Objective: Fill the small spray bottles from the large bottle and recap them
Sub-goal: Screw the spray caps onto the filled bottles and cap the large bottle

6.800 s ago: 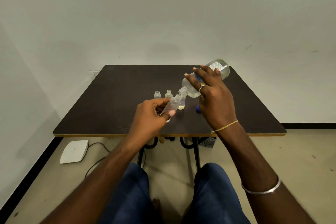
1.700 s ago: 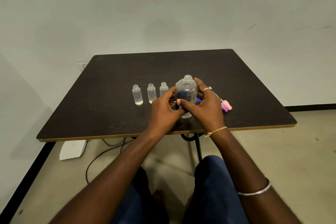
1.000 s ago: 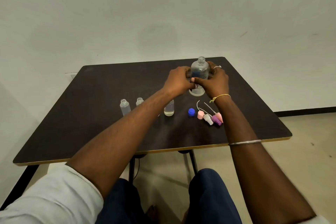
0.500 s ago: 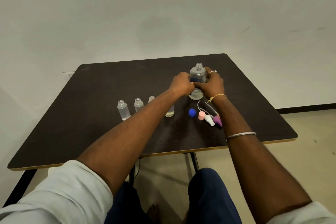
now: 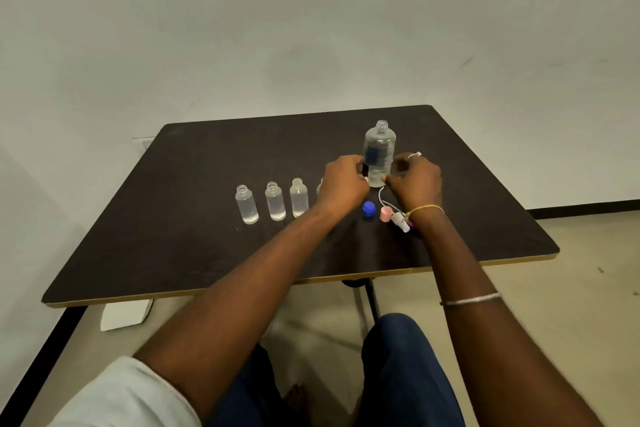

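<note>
between both hands [image 5: 381, 180], uncapped large bottle [image 5: 379, 152]

Clear glossy plastic large bottle [image 5: 379, 149]

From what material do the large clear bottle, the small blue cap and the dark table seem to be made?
Large clear bottle: probably transparent plastic, glossy; you see through it, though glass is possible.
Small blue cap: likely moulded plastic, opaque, with an even saturated colour.
Dark table: apparently matte dark laminate on board; a pale core line shows along the front edge.
</note>
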